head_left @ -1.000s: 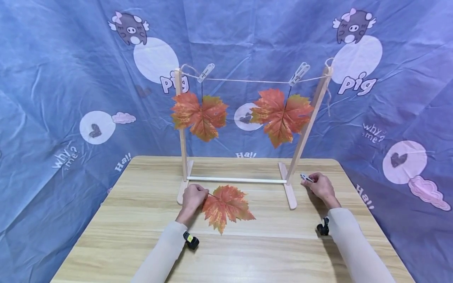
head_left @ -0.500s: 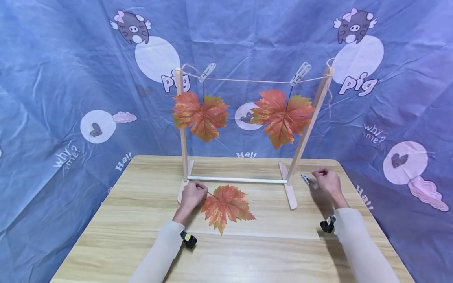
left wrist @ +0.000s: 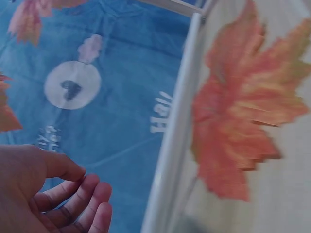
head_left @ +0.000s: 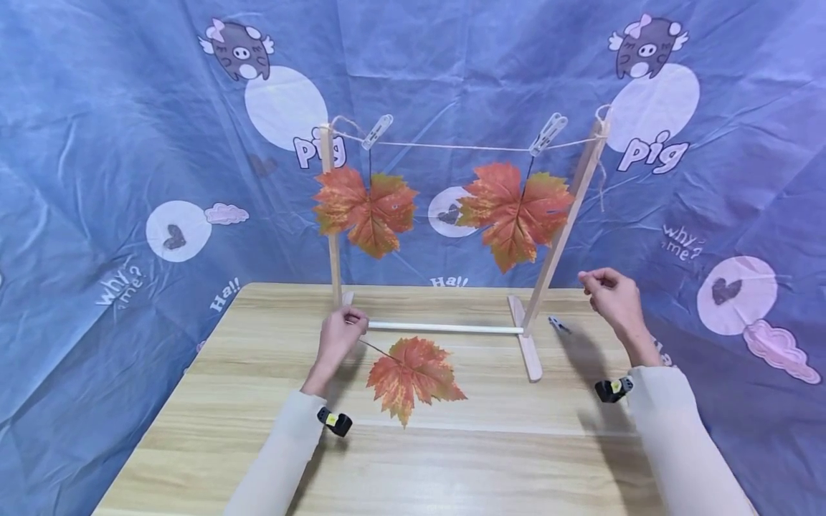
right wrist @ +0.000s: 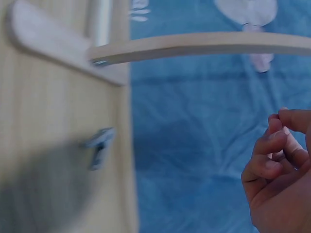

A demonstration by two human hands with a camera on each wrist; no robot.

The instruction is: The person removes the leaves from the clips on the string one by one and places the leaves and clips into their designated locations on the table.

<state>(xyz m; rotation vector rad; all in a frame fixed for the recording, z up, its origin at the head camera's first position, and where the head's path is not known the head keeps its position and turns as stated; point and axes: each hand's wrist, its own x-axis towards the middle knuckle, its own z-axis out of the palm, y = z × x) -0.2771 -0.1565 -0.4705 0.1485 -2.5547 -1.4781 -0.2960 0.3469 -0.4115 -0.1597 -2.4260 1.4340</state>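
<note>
My left hand [head_left: 338, 337] hovers above the foot of the rack's left post, with its fingers loosely bent and nothing between them. Just in front of it, a red-orange maple leaf [head_left: 416, 373] lies flat on the table [head_left: 452, 466], its thin stem pointing toward that hand. In the left wrist view the leaf [left wrist: 243, 107] shows beyond the white bar, apart from the fingers. To the right of the rack my right hand [head_left: 616, 297] is raised, fingers loosely curled and holding nothing. Below it a small clothespin [head_left: 558, 325] lies on the table, also visible in the right wrist view.
A wooden rack [head_left: 558, 251] with a white lower bar [head_left: 445, 328] stands toward the back. On its string [head_left: 452, 147], two clothespins [head_left: 377, 132] hold a left leaf [head_left: 368, 211] and a right leaf [head_left: 516, 215]. A blue printed cloth [head_left: 413, 72] hangs behind.
My right hand has let go of the clothespin, leaving it on the table, and risen up and right. My left hand has left the leaf's stem and moved up and left.
</note>
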